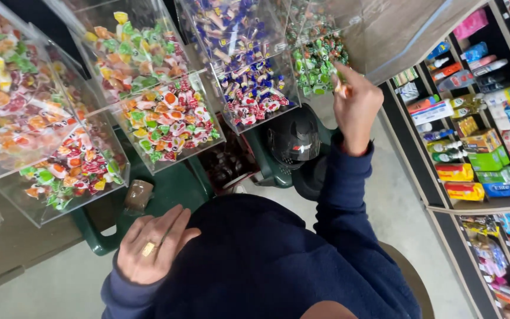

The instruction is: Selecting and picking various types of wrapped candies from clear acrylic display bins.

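Lowest in the frame is the person's dark blue sweatshirt (267, 260), filling the bottom centre. Just left of it the left hand (151, 245) rests flat against the chest, fingers together and lightly curled, a gold ring on one of them, nothing in its grasp. Behind it, at centre left, a small brown packet (138, 195) lies on a green plastic chair (172, 189). Further up, at upper right of centre, the right hand (355, 109) is raised, fingertips pinched on a small wrapped candy (342, 88) held at the open front of the clear bin of green candies (317, 65). So one sweet is in hand; whether it is coming out or going in cannot be told. Shelves of packaged goods (479, 147) stand at far right.
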